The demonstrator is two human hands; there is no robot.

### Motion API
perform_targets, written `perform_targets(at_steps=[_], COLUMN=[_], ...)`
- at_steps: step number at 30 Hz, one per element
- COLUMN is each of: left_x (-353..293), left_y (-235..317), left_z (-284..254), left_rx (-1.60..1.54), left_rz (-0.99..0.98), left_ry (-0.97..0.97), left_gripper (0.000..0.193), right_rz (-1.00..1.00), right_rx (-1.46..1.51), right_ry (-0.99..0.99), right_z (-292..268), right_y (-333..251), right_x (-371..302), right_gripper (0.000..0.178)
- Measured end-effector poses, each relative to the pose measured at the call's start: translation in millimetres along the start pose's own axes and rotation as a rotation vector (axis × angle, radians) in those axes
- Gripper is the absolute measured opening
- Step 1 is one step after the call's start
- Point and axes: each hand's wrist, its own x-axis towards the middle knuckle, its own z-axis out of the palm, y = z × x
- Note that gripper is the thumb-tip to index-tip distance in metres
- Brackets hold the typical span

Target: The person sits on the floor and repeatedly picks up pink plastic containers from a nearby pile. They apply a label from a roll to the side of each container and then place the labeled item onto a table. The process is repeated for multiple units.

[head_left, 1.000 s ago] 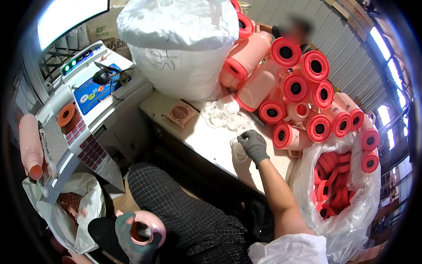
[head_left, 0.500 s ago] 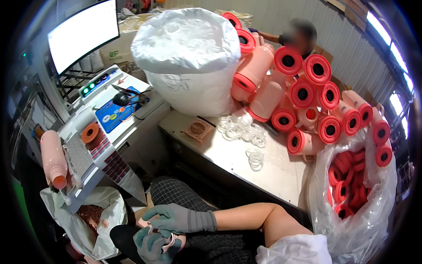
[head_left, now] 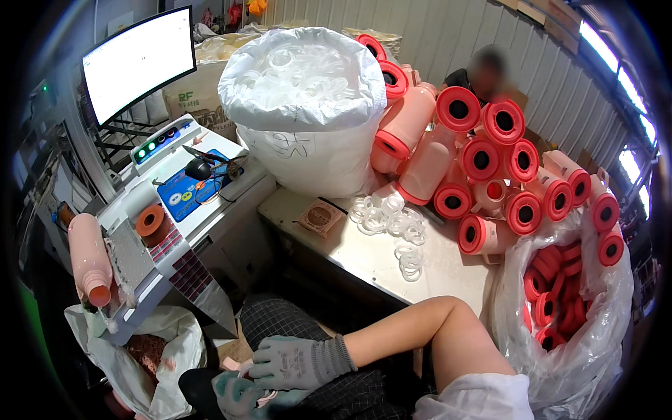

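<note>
Both hands wear grey-green knit gloves and meet low over my lap. My left hand is closed round a pink plastic piece, mostly hidden by the gloves; its exact kind cannot be made out. Part of a pale ring or loop shows beside it. My right hand lies across the top, back upward, its fingers bent down onto the same piece against the left hand. Loose translucent rings lie on the white worktop ahead of my hands.
A white sack of clear rings stands behind the worktop. Pink bottles with red ends are stacked at right, above a plastic bag of red caps. At left are a machine, a monitor and a scrap bag. Another person sits beyond.
My right hand has shifted slightly right and turned its back upward, with its fingers drawn in over the piece. The whole view has tipped, so the surroundings sit a little lower.
</note>
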Motion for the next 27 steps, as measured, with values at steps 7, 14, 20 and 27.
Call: perform_targets(at_steps=[7, 14, 20, 27], left_x=[13.8, 33.7, 58.9, 68.1], left_y=[-11.1, 6.1, -20.6, -18.3], left_z=[-15.5, -16.8, -32.5, -29.2], left_rx=[0.200, 0.402, 0.523, 0.340], left_rz=[0.184, -0.012, -0.054, -0.047], left_ry=[-0.114, -0.121, -0.369, -0.569], left_gripper=[0.026, 0.022, 0.029, 0.021], right_rz=[0.309, 0.174, 0.317, 0.267], right_rx=[0.334, 0.123, 0.472, -0.042], right_ry=[-0.191, 0.296, 0.127, 0.027], right_z=[26.9, 52.7, 20.3, 1.3], right_y=[-0.8, -3.6, -6.2, -24.3], right_x=[7.5, -4.3, 26.6, 10.3], right_gripper=[0.048, 0.048, 0.039, 0.039])
